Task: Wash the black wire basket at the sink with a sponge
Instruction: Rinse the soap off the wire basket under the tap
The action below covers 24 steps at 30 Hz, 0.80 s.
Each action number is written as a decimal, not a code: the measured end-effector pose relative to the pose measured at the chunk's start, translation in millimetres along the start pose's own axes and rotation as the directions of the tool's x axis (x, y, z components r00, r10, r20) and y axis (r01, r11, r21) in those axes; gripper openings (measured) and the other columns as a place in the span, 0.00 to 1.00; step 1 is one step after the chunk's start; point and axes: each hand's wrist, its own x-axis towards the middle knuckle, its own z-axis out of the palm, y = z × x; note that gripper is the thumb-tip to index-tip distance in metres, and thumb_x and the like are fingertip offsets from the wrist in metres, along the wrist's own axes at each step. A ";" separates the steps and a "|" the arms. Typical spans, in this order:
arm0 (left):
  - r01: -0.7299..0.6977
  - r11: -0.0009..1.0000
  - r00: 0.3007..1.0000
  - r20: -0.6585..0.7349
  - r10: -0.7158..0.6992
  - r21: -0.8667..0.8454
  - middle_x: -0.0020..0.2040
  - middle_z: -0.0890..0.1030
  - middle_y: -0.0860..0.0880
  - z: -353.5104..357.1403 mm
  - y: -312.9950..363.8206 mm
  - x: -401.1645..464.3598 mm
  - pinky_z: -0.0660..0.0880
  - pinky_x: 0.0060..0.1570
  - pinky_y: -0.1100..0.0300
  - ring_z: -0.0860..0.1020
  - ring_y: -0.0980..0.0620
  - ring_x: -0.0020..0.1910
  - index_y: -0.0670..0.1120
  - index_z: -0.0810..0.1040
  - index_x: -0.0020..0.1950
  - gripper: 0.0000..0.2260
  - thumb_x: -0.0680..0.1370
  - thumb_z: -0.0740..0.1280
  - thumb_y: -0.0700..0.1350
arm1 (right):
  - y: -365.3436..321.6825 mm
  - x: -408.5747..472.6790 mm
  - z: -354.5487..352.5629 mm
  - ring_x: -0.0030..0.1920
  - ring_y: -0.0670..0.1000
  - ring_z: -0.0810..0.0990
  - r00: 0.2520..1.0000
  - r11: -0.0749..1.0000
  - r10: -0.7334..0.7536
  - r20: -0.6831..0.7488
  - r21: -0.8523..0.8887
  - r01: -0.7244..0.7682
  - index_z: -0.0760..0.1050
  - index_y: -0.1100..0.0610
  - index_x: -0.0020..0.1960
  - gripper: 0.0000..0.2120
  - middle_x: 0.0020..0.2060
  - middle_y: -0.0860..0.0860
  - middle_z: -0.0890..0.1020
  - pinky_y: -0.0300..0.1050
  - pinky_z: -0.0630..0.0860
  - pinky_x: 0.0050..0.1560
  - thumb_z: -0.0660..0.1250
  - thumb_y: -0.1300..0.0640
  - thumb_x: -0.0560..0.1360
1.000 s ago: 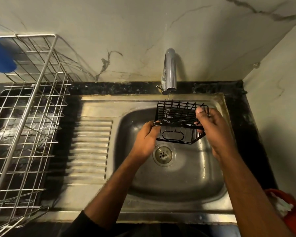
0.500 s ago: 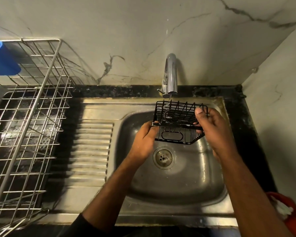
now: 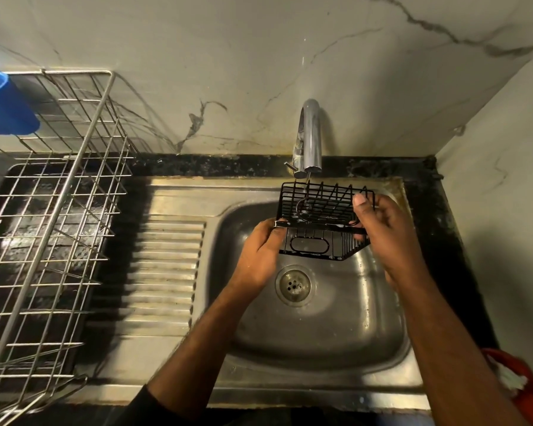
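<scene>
Presently held over the steel sink (image 3: 366, 342): one black wire basket (image 3: 319, 222), small, rectangular, tilted with its open side toward the wall, an oval plate visible on its lower face. It hangs above the basin, just beyond the drain (image 3: 294, 284), directly under the spout of the chrome faucet (image 3: 310, 136). A thin stream of water falls from the spout onto the basket's upper left part.

Left hand (image 3: 260, 256): grips the basket's left edge, fingers curled round the wire, thumb on the near rim.

Right hand (image 3: 385, 232): holds the basket's right end, thumb pressed over the top edge, fingers curled behind and beneath.

Sink: single basin with a ribbed draining board (image 3: 163, 272) to its left, set into a dark speckled tabletop (image 3: 216, 166).

Dish rack (image 3: 59, 229): silver wire, stands left of the draining board over a dark tray, well apart from the basket.

Blue cup (image 3: 3, 106): sits at the rack's far left corner, partly cut off by the frame edge.

Red item (image 3: 526, 392): lower right corner, with something white in it, too cropped to identify.

Wall: pale marble-look panels with dark veins.
</scene>
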 end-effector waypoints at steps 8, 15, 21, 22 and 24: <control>-0.008 1.000 1.000 -0.024 0.008 -0.012 0.64 0.80 0.56 -1.9 -1.7 -1.1 0.71 0.64 0.62 0.76 0.62 0.64 0.51 0.77 0.70 0.15 0.85 0.61 0.52 | -2.0 -3.1 1.4 0.45 0.43 0.83 1.000 1.000 -0.009 0.005 -0.001 0.009 0.78 0.49 0.57 0.17 0.48 0.47 0.83 0.55 0.83 0.51 0.65 0.38 0.77; -0.012 1.000 0.999 -0.046 0.011 -0.021 0.63 0.81 0.56 -0.5 0.4 -3.6 0.71 0.61 0.63 0.77 0.63 0.62 0.51 0.78 0.68 0.14 0.84 0.61 0.51 | -4.7 -4.5 1.5 0.45 0.43 0.83 0.999 0.999 -0.032 -0.003 0.007 0.032 0.78 0.47 0.57 0.17 0.48 0.46 0.84 0.56 0.82 0.52 0.64 0.38 0.77; -0.008 0.999 0.999 -0.043 0.006 -0.049 0.59 0.80 0.60 -1.7 4.3 -8.3 0.69 0.53 0.71 0.75 0.73 0.56 0.51 0.78 0.68 0.13 0.85 0.61 0.51 | -5.6 -6.8 2.3 0.46 0.45 0.84 0.998 0.998 -0.061 0.019 -0.006 0.061 0.78 0.45 0.55 0.14 0.47 0.46 0.84 0.57 0.82 0.52 0.64 0.38 0.77; -0.009 0.999 0.999 -0.047 0.007 -0.048 0.59 0.80 0.61 -2.1 3.4 -8.7 0.69 0.53 0.72 0.75 0.74 0.55 0.52 0.78 0.67 0.13 0.85 0.61 0.51 | -5.3 -7.2 2.8 0.47 0.46 0.84 0.997 0.998 -0.067 0.027 -0.009 0.067 0.78 0.45 0.55 0.13 0.46 0.47 0.84 0.56 0.82 0.52 0.64 0.38 0.77; -0.017 0.998 0.998 -0.057 0.014 -0.055 0.57 0.81 0.61 -2.7 1.8 -10.1 0.70 0.52 0.74 0.76 0.73 0.55 0.52 0.78 0.66 0.12 0.85 0.60 0.51 | -5.0 -8.3 3.8 0.47 0.45 0.84 0.996 0.997 -0.082 0.032 -0.012 0.082 0.79 0.45 0.55 0.12 0.46 0.47 0.84 0.52 0.81 0.53 0.65 0.39 0.77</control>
